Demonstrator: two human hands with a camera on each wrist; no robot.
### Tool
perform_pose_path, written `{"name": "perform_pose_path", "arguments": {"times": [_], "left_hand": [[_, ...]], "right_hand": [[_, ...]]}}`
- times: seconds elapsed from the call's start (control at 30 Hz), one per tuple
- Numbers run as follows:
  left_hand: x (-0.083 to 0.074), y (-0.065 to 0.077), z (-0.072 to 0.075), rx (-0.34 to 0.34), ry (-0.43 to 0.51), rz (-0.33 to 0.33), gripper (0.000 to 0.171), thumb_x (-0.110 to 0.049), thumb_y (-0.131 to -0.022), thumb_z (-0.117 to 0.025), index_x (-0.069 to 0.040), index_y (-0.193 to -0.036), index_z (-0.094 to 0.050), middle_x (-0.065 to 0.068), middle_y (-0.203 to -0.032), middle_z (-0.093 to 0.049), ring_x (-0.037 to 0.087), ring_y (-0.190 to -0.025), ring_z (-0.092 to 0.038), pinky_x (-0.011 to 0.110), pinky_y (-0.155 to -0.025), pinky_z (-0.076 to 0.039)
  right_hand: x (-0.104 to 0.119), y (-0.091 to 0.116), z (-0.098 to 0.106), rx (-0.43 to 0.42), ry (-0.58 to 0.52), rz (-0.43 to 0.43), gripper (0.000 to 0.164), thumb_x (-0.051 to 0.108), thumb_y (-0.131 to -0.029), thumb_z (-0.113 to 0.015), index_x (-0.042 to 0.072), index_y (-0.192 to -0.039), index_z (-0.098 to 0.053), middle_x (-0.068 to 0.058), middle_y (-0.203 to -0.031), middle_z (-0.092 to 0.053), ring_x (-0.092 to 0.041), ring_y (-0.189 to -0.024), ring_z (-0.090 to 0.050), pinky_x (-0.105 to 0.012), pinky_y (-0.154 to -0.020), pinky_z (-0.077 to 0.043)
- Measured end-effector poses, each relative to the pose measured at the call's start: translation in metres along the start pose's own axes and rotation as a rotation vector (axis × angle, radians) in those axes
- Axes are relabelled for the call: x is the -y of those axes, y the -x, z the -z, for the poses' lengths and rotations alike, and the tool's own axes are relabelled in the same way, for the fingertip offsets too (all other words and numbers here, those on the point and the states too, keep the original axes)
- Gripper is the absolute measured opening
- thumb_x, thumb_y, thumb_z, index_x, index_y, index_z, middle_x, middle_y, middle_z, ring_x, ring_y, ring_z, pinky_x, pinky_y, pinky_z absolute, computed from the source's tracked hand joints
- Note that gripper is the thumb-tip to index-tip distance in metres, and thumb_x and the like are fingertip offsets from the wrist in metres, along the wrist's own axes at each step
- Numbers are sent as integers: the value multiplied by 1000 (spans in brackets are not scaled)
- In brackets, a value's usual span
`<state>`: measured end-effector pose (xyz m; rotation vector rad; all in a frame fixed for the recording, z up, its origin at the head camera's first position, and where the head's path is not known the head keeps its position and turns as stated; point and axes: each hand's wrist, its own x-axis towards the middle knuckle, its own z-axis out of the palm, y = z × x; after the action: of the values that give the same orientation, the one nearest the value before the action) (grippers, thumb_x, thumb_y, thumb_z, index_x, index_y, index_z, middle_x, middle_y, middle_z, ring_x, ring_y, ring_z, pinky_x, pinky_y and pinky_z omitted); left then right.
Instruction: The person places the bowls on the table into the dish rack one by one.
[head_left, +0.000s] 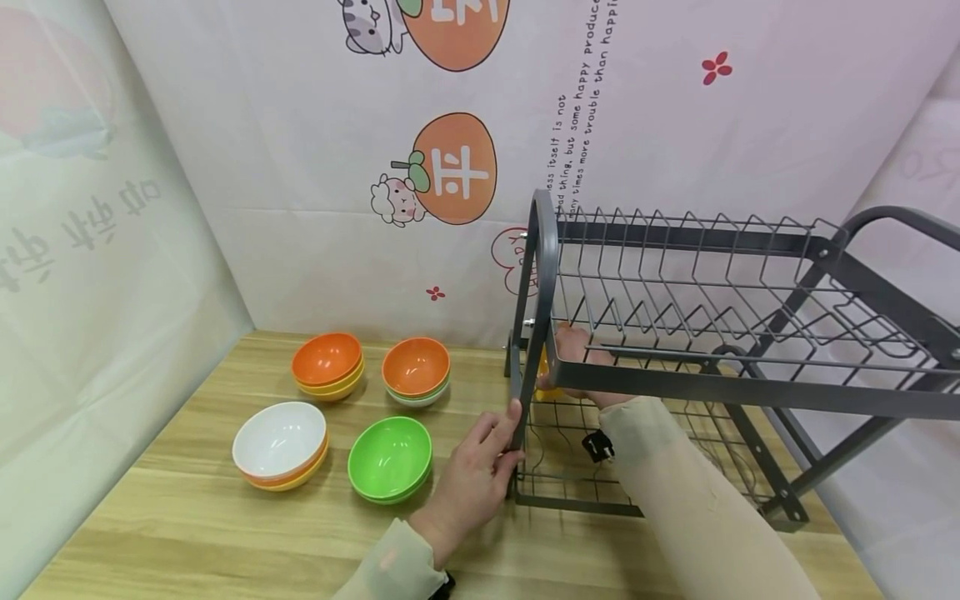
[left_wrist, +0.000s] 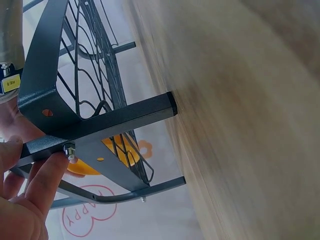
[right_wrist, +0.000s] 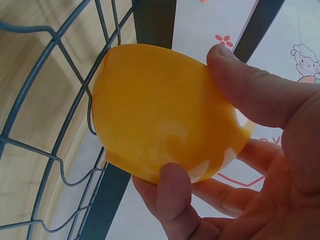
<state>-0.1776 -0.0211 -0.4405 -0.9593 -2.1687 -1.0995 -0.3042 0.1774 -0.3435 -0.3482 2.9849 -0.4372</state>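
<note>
A yellow bowl (right_wrist: 155, 110) stands on its side against the wires of the dark grey dish rack (head_left: 712, 394), at the left end of the lower tier. My right hand (head_left: 576, 354) reaches in under the upper tier and grips this bowl between thumb and fingers. The rack partly hides both in the head view. With my left hand (head_left: 471, 471) I hold the rack's near left upright; in the left wrist view the fingers (left_wrist: 42, 187) lie around the post beside a bolt.
Left of the rack, four small stacks of bowls sit on the wooden table (head_left: 187, 517): orange over yellow (head_left: 327, 360), orange over green and white (head_left: 416, 367), white over orange (head_left: 280, 437), and green (head_left: 390, 458). A printed cloth (head_left: 315, 167) hangs behind.
</note>
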Motion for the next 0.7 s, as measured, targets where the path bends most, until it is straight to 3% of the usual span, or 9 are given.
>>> {"name": "perform_pose_path", "arguments": {"times": [0.07, 0.13, 0.3, 0.53, 0.6, 0.7], "left_hand": [[1, 0, 0, 1, 0, 3, 96, -3, -91, -71, -35, -161, -13, 3, -106, -53, 12, -82, -54, 24, -74, -55], [1, 0, 0, -1, -1, 1, 97, -2, -91, -71, -35, -161, -14, 3, -105, -52, 12, -82, -54, 24, -74, -55], [2, 0, 0, -7, 1, -11, 98, -2, -90, -72, -35, -161, -13, 2, -105, -51, 12, -83, -54, 24, -77, -55], [0, -1, 1, 0, 20, 3, 97, -1, -91, -70, -36, -161, -12, 1, -105, -50, 12, -84, -54, 24, -80, -55], [0, -1, 1, 5, 25, 9, 97, -1, -91, -70, -37, -161, -12, 1, -105, -51, 11, -84, -54, 23, -79, -55], [0, 0, 1, 9, 34, 17, 96, -2, -92, -70, -38, -160, -13, 1, -105, -51, 11, -84, -53, 22, -77, -54]], "right_hand": [[-1, 1, -1, -9, -32, 3, 36, 32, -77, -87, 6, -86, -64, -13, -94, -59, -30, -85, -58, -45, -75, -53], [-2, 4, -3, -28, -78, 10, 42, 31, -77, -87, 3, -99, -65, -16, -105, -61, -34, -93, -59, -48, -80, -53], [-6, 12, -6, -63, -230, -11, 76, 25, -75, -88, 9, -141, -53, -21, -133, -55, -41, -115, -53, -57, -95, -46], [-5, 17, -7, -85, -251, 7, 74, 26, -77, -87, 6, -139, -53, -18, -114, -62, -37, -101, -57, -58, -92, -47], [-6, 18, -7, -91, -246, 29, 71, 26, -78, -86, 5, -137, -53, -21, -124, -60, -40, -108, -57, -61, -94, -46], [-9, 19, -8, -67, -282, 33, 77, 26, -80, -84, 6, -145, -47, -24, -148, -43, -45, -130, -43, -64, -104, -37]]}}
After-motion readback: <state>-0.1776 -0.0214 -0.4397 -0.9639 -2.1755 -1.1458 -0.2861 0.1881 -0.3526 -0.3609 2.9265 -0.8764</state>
